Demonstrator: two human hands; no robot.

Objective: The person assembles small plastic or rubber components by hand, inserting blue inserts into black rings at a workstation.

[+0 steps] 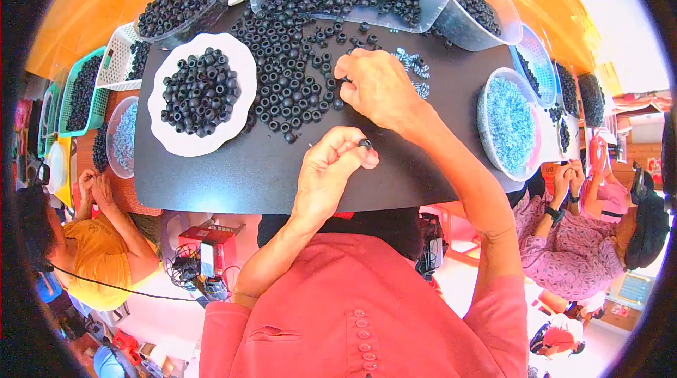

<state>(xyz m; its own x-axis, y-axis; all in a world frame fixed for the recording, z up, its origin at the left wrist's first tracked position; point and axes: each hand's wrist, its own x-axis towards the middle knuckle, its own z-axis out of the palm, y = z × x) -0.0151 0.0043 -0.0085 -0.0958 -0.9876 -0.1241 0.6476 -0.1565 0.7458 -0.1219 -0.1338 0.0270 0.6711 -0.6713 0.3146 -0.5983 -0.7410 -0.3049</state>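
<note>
My left hand (330, 170) is over the near part of the dark table, thumb and fingers closed on a small black round cap with a hole (364, 144). Farther off and to the right, my right hand (381, 89) is at the right edge of a loose pile of black hollow caps (282, 89). Its fingers are bent together among the caps, and whatever is between the fingertips is hidden. Several small blue-and-white coiled pieces (416, 66) lie just beyond the right wrist.
A scalloped white plate (243, 61) heaped with caps stands left. A clear tray (427, 15) full of caps sits at the back. Tubs of caps flank it. At right is a tub (485, 139) of blue pieces. Other people (106, 251) work at both sides.
</note>
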